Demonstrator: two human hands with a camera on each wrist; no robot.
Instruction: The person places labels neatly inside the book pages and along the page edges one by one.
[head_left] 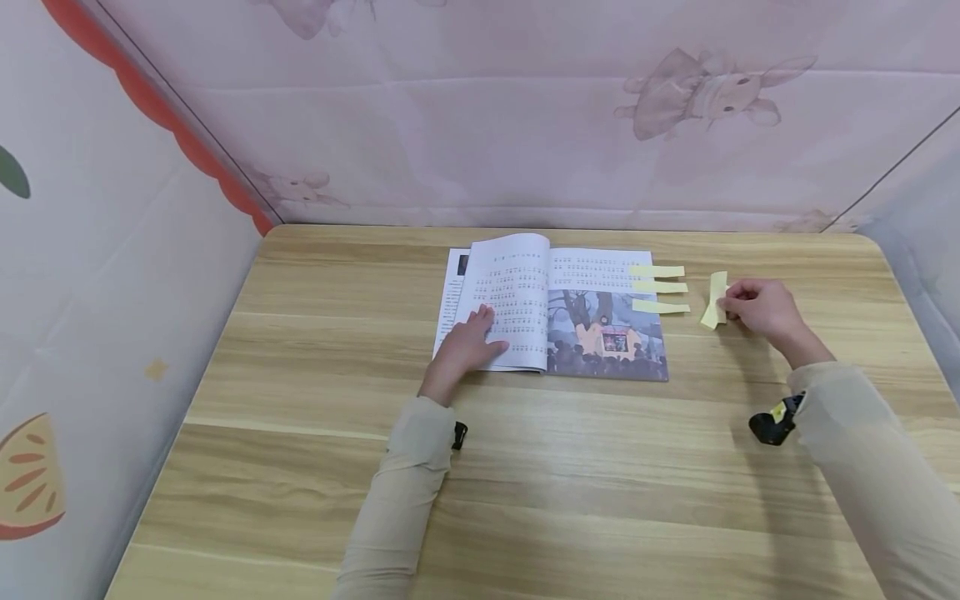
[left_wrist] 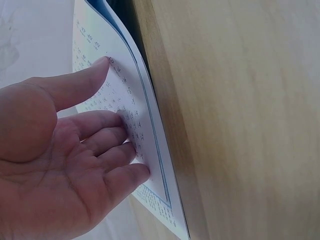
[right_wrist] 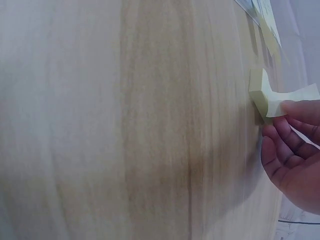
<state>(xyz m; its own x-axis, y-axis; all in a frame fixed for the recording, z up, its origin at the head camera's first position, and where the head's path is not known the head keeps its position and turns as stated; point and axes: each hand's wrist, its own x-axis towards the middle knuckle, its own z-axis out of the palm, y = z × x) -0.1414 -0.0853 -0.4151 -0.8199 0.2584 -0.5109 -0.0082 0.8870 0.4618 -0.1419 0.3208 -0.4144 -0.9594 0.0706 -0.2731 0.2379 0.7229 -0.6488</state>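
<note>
An open book (head_left: 517, 283) lies on the table, text on its left page and a picture on the lower right page. My left hand (head_left: 465, 342) rests on the left page; in the left wrist view its fingertips (left_wrist: 135, 172) touch the paper. Three pale yellow sticky notes (head_left: 660, 307) stick out past the right page's edge. To their right, my right hand (head_left: 765, 310) pinches a yellow sticky note (right_wrist: 276, 105) between thumb and fingers. That note curls up from a small sticky note pad (right_wrist: 257, 82), and whether it is still attached is hard to tell.
The wooden table (head_left: 585, 483) reaches to a pink fabric wall (head_left: 487, 158) behind the book. A white printed wall (head_left: 97, 275) stands on the left. Black devices (head_left: 772, 423) are worn at the wrists.
</note>
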